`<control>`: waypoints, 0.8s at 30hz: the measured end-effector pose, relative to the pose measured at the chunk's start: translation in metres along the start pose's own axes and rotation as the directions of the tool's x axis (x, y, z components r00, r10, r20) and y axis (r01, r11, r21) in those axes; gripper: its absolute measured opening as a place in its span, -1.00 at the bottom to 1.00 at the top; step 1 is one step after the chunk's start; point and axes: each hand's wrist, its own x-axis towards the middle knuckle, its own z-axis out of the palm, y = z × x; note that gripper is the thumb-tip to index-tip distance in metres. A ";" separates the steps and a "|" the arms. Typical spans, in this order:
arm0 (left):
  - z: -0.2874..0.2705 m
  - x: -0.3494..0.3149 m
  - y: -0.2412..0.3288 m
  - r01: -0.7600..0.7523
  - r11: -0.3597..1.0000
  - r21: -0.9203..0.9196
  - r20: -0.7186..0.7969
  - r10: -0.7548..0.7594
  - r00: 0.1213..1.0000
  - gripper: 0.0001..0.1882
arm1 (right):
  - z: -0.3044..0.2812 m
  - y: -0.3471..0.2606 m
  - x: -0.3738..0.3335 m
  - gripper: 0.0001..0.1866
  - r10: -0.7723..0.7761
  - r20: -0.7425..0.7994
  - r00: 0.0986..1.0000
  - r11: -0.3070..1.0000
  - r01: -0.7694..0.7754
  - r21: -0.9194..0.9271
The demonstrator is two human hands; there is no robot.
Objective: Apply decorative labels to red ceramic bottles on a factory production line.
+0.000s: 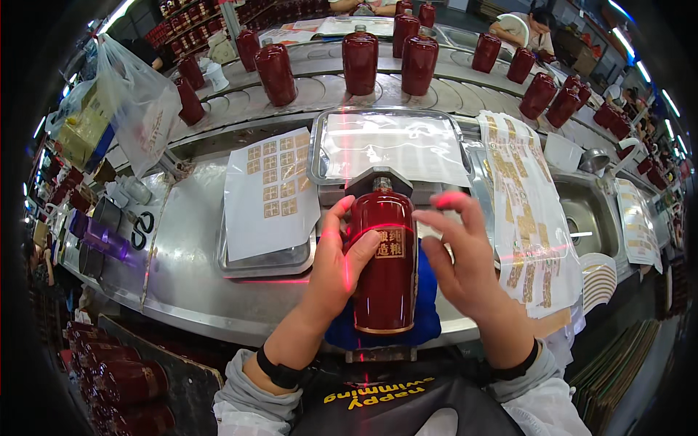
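A dark red glazed bottle (385, 294) lies in front of me, its neck pointing away and a square gold label (390, 245) on its upper body. My left hand (336, 254) is closed around its left side, thumb resting beside the label. Just off the bottle's right side is my right hand (465, 254), fingers bent and apart, slightly blurred, with nothing visible in them. Beneath the bottle is a blue cloth (430, 309). A dark angular holder (401, 182) stands behind the neck. Red laser lines cross the bottle and both hands.
To the left, a sheet of square gold decals (243, 218) lies over a metal tray (273, 263). Another tray (317, 168) with white paper sits behind the bottle. Long decal sheets (556, 247) lie right, beside a sink (592, 211). Red bottles (360, 64) stand on the conveyor (320, 86) beyond.
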 end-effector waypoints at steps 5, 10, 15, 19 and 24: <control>0.003 -0.001 0.000 -0.022 1.000 0.013 0.004 0.022 1.000 -0.29 | 0.003 0.004 -0.021 -0.51 -0.176 0.101 0.979 0.973 0.189 -0.136; 0.005 -0.002 0.002 -0.012 1.000 0.000 0.004 0.012 1.000 -0.30 | 0.007 0.011 -0.023 -0.47 -0.159 0.098 0.982 0.977 0.170 -0.127; 0.004 -0.002 0.002 0.032 0.996 -0.085 0.018 -0.031 0.999 -0.27 | 0.006 0.010 -0.025 -0.47 -0.172 0.105 0.979 0.974 0.185 -0.131; 0.005 -0.001 0.001 -0.017 1.000 -0.009 0.025 0.017 1.000 -0.26 | 0.007 0.013 -0.025 -0.46 -0.173 0.108 0.979 0.976 0.185 -0.116; 0.004 -0.002 -0.001 -0.001 0.999 -0.038 0.041 0.003 0.999 -0.25 | 0.008 0.015 -0.026 -0.43 -0.161 0.106 0.981 0.980 0.172 -0.103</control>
